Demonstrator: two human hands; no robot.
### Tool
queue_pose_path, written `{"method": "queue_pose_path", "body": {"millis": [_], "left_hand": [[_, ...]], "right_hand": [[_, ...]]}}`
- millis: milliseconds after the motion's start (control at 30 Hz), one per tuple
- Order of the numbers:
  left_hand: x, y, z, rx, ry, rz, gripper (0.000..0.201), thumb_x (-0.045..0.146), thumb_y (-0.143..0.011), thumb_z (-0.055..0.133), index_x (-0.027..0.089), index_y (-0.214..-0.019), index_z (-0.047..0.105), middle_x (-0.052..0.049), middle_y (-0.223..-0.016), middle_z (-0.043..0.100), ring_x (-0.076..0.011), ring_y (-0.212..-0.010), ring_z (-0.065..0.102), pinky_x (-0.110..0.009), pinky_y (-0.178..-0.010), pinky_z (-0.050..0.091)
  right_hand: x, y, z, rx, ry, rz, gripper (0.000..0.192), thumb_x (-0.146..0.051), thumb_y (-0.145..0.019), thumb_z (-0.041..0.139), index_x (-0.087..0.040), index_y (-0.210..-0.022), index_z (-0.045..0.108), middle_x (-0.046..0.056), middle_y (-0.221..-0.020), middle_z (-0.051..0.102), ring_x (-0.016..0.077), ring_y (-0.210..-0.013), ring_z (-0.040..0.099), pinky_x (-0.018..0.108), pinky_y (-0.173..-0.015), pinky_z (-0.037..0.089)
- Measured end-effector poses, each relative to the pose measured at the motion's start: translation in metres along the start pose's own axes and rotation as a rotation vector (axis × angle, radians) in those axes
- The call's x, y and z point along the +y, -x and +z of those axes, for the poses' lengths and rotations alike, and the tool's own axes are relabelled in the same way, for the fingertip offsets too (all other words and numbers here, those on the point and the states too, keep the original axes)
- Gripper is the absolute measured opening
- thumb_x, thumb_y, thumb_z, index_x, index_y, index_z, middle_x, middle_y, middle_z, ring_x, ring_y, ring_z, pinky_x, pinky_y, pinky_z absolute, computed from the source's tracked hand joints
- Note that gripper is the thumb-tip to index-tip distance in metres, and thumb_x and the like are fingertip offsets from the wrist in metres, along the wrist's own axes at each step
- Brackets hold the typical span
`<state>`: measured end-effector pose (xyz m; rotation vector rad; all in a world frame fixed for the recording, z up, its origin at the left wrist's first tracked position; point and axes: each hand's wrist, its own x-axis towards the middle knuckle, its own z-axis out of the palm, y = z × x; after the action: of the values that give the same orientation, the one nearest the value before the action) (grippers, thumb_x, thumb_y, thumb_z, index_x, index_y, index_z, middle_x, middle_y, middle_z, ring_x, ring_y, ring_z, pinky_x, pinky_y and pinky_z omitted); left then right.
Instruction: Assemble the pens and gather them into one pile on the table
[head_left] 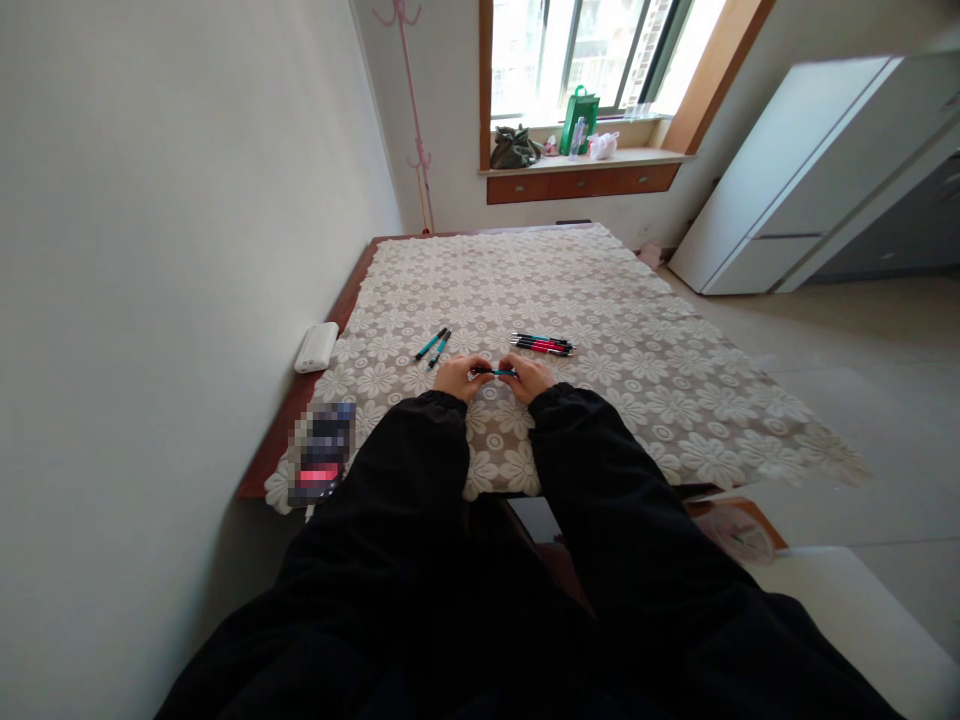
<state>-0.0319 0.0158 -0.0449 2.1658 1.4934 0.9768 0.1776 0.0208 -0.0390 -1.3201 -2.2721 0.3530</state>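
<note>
Between my two hands a slim black and teal pen lies level, just above or on the lace tablecloth. The fingertips of my left hand pinch its black end. At the teal end, the fingers of my right hand are closed on it. Beyond my left hand are two more teal and black pens, one farther left and one closer. Past my right hand, several pens in teal, red and black rest side by side, pointing left to right.
A patterned lace tablecloth covers the table. Near its left edge are a white power bank and a phone with a blurred screen. The wall runs along the left. A round clear container sits low at the right.
</note>
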Motion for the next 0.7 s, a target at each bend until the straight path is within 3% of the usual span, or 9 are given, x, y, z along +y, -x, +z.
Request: {"method": "queue_pose_path", "body": {"millis": [100, 233, 367, 467, 533, 633, 700], "left_hand": [[0.0003, 0.0, -0.0005, -0.004, -0.003, 0.009, 0.019, 0.028, -0.083, 0.078, 0.023, -0.101, 0.079, -0.003, -0.092, 0.078, -0.0192, -0.087, 0.072, -0.032, -0.088, 0.056], [0.0018, 0.0008, -0.0009, -0.007, -0.006, -0.004, 0.019, 0.029, -0.083, 0.077, 0.024, -0.101, 0.078, -0.003, -0.093, 0.078, -0.0188, -0.086, 0.071, -0.031, -0.087, 0.055], [0.0038, 0.0012, -0.0018, 0.027, -0.026, -0.046, 0.025, 0.039, -0.087, 0.074, 0.025, -0.107, 0.077, -0.003, -0.094, 0.079, -0.0188, -0.086, 0.07, -0.031, -0.087, 0.053], [0.0037, 0.0002, -0.0025, 0.056, -0.097, -0.13, 0.033, 0.047, -0.099, 0.055, 0.023, -0.09, 0.077, -0.005, -0.082, 0.076, -0.0203, -0.083, 0.069, -0.032, -0.082, 0.052], [0.003, -0.0006, -0.0029, 0.044, -0.115, -0.117, 0.034, 0.043, -0.1, 0.054, 0.022, -0.083, 0.075, -0.005, -0.079, 0.074, -0.0211, -0.084, 0.069, -0.032, -0.082, 0.051], [0.0027, -0.0008, -0.0038, 0.062, -0.064, -0.018, 0.013, 0.03, -0.091, 0.067, 0.022, -0.097, 0.076, -0.004, -0.092, 0.077, -0.0207, -0.091, 0.069, -0.033, -0.089, 0.05], [0.0033, -0.0006, -0.0047, 0.098, -0.025, -0.009, 0.02, 0.029, -0.088, 0.071, 0.021, -0.106, 0.074, -0.005, -0.099, 0.077, -0.0207, -0.095, 0.069, -0.033, -0.092, 0.05]], "right_hand": [[0.0, -0.0004, 0.0007, -0.016, 0.028, -0.01, 0.021, -0.032, -0.101, 0.052, -0.024, -0.104, 0.071, 0.007, -0.102, 0.077, 0.0221, -0.093, 0.07, 0.031, -0.082, 0.047], [0.0011, -0.0002, 0.0019, 0.016, 0.015, -0.008, 0.022, -0.034, -0.095, 0.063, -0.024, -0.113, 0.069, 0.007, -0.107, 0.076, 0.0226, -0.096, 0.07, 0.031, -0.081, 0.048], [0.0039, -0.0006, 0.0023, 0.053, 0.021, -0.013, 0.018, -0.03, -0.095, 0.061, -0.024, -0.11, 0.068, 0.007, -0.105, 0.077, 0.023, -0.097, 0.069, 0.031, -0.083, 0.048], [0.0049, -0.0013, 0.0009, 0.072, 0.033, -0.031, 0.018, -0.03, -0.096, 0.06, -0.022, -0.11, 0.069, 0.009, -0.105, 0.076, 0.0234, -0.097, 0.068, 0.032, -0.086, 0.048], [0.0049, -0.0017, -0.0003, 0.062, 0.051, -0.034, 0.018, -0.03, -0.098, 0.058, -0.022, -0.108, 0.071, 0.009, -0.103, 0.077, 0.0234, -0.095, 0.068, 0.032, -0.087, 0.047], [0.0047, -0.0021, -0.001, 0.029, 0.079, -0.022, 0.023, -0.031, -0.102, 0.052, -0.022, -0.107, 0.072, 0.008, -0.097, 0.077, 0.023, -0.092, 0.067, 0.032, -0.085, 0.046], [0.0047, -0.0023, -0.0005, 0.032, 0.093, -0.012, 0.026, -0.032, -0.103, 0.05, -0.022, -0.108, 0.073, 0.008, -0.097, 0.077, 0.0232, -0.092, 0.067, 0.032, -0.085, 0.046]]}}
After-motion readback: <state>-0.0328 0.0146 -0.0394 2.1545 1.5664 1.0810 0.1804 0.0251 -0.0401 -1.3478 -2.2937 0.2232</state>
